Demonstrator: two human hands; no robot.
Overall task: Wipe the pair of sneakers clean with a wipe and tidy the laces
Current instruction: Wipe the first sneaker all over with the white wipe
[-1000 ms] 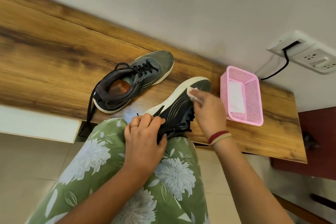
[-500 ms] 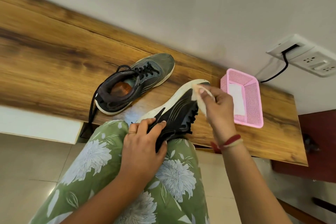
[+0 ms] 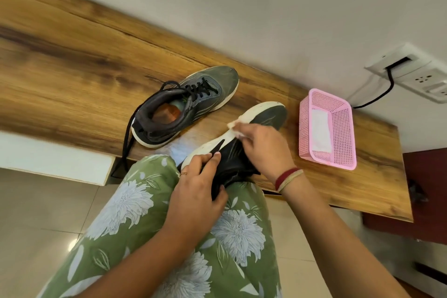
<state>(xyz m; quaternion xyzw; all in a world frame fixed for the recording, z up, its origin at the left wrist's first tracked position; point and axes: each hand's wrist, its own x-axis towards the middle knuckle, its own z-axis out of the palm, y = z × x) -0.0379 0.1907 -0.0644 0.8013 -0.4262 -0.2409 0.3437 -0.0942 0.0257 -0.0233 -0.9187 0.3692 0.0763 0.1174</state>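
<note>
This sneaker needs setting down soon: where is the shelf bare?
Widest bare shelf lies left of the grey sneaker. A smaller patch runs right of the pink basket to the shelf's end. Crowded: between the grey sneaker and the held sneaker.

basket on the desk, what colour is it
The basket is pink; head view shows it best.
</note>
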